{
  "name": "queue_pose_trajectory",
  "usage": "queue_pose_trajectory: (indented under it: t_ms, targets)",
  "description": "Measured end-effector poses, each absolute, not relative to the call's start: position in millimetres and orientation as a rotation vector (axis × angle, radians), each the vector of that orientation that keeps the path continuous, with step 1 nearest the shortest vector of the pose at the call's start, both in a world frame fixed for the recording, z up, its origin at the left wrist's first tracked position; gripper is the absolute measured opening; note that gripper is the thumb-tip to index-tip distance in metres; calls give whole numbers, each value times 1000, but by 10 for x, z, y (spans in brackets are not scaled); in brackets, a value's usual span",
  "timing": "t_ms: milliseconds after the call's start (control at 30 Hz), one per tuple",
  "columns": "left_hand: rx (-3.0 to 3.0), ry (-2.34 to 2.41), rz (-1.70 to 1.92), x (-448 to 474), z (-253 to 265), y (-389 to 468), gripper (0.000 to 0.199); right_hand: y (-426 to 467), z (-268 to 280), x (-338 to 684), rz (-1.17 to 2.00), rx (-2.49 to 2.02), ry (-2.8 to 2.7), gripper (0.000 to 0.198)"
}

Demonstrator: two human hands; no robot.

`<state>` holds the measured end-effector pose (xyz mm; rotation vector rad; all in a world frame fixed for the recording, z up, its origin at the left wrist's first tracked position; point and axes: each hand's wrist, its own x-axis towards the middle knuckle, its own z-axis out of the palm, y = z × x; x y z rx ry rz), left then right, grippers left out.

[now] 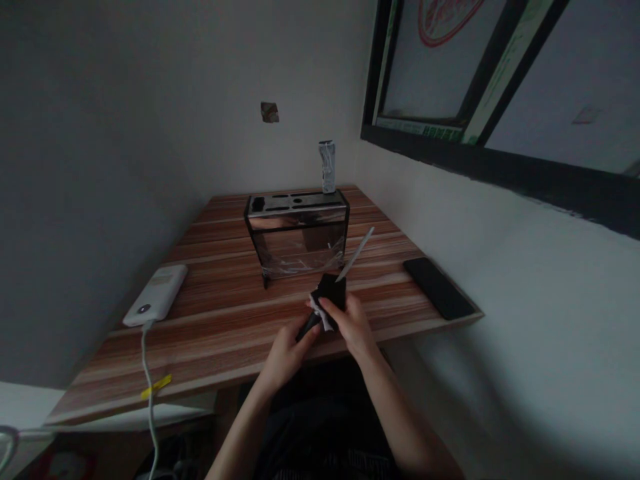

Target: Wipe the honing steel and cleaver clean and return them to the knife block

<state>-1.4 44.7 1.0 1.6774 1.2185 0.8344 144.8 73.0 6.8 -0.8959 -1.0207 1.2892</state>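
My left hand [287,352] is closed around the dark handle of a knife [356,253], low over the table's front. The blade points away and to the right, and its far end shows bare. My right hand [354,327] grips a black piece [331,289] that lies across the blade's near part; I cannot tell whether it is cloth or a pad. A whitish crumpled edge [320,312] sticks out of it between both hands. Beyond the hands stands a knife block [300,217] with a slotted metal top and a clear front partly covered in loose plastic film.
A small wrapped upright object [327,167] stands at the block's right rear. A white power bank [157,293] with a cable [146,360] lies at left, and a black phone [440,288] at right. Walls and a dark-framed window [430,140] bound the wooden table [215,267].
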Motion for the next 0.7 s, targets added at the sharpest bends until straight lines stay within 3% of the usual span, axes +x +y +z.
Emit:
queue_pose_trajectory:
  t_ms: [400, 700]
  targets:
    - [1780, 1203, 776, 18, 23, 473, 36, 775, 102, 1686, 1236, -913, -908, 30]
    - [1870, 1190, 647, 16, 115, 444, 32, 927, 275, 2148, 983, -879, -789, 28]
